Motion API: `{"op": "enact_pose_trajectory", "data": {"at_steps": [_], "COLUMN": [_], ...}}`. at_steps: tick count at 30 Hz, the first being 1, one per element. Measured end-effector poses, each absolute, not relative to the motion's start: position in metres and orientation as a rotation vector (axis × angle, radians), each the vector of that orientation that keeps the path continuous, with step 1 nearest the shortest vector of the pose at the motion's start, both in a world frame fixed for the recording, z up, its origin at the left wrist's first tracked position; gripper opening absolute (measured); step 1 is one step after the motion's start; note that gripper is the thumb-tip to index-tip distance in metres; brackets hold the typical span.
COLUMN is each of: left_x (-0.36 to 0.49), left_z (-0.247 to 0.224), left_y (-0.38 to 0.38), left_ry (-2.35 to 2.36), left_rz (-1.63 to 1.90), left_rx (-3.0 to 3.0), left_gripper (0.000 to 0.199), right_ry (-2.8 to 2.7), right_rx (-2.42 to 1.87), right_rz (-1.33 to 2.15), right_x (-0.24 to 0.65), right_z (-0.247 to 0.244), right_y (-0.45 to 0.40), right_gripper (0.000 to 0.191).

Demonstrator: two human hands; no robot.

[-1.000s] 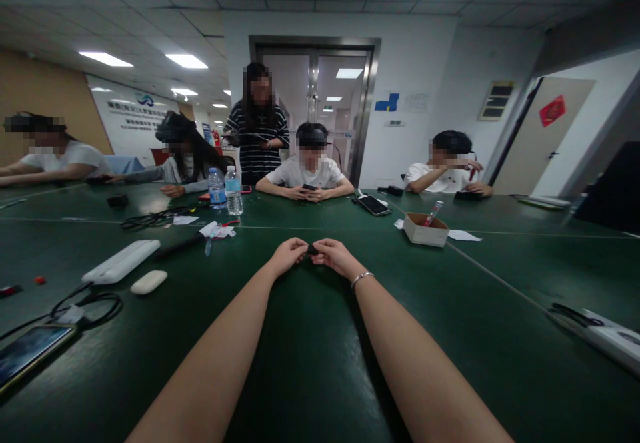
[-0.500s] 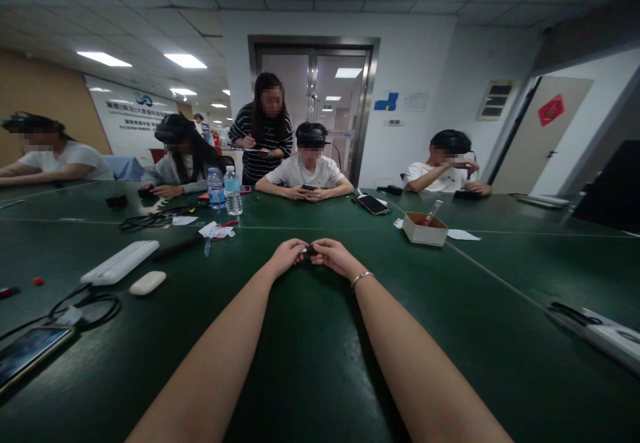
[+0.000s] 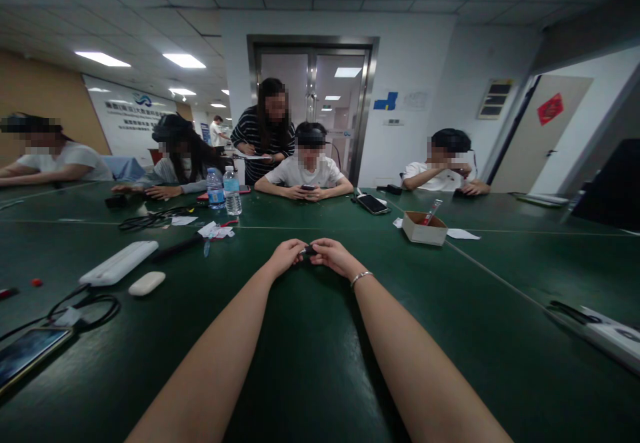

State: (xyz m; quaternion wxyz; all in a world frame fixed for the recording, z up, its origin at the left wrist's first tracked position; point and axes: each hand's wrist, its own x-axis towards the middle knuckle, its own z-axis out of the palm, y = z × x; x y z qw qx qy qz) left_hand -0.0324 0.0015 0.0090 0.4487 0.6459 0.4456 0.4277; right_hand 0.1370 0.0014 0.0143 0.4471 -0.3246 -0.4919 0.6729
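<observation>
Both hands meet over the green table [image 3: 310, 376], a little beyond its near half. Between my left hand [image 3: 287, 255] and my right hand [image 3: 332, 255] is a small black object [image 3: 310, 250] with a shiny metal part at its left end; it is too small to name. The fingers of my left hand pinch the metal end. My right hand's thumb and fingers close on the black end, and its wrist wears a silver bracelet [image 3: 361, 278]. The fingers partly hide the object.
A white power bank [image 3: 120, 262], a white rounded case [image 3: 147, 284] and a phone [image 3: 33, 356] lie to the left. Two water bottles [image 3: 232, 191] stand beyond. An open box [image 3: 424, 230] is at right. Several people sit opposite; one person [image 3: 265, 123] stands writing.
My hands hold almost the same pose on the small object. Across the table, a person at left has moved a hand outward to a dark object, and the standing person has shifted slightly.
</observation>
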Motion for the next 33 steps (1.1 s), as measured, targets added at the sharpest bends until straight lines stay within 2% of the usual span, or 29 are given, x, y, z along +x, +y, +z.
{"op": "enact_pose_trajectory", "data": {"at_steps": [9, 13, 33], "left_x": [-0.0336, -0.0348, -0.0346], "left_z": [0.0047, 0.0046, 0.0019], "left_y": [0.0042, 0.0047, 0.0067], "left_ry": [1.108, 1.139, 1.169], "left_rz": [1.076, 1.069, 1.020], "left_rx": [1.599, 1.693, 1.714], "left_gripper": [0.029, 0.038, 0.034], "right_ry": [-1.207, -1.208, -1.203], "right_rx": [-0.806, -0.806, -0.818], "right_rz": [1.662, 1.664, 1.664], "right_x": [0.1370, 0.1372, 0.1367], "right_z": [0.0143, 0.0137, 0.0142], "right_y": [0.0014, 0.0020, 0.0022], "right_gripper": [0.012, 0.010, 0.010]}}
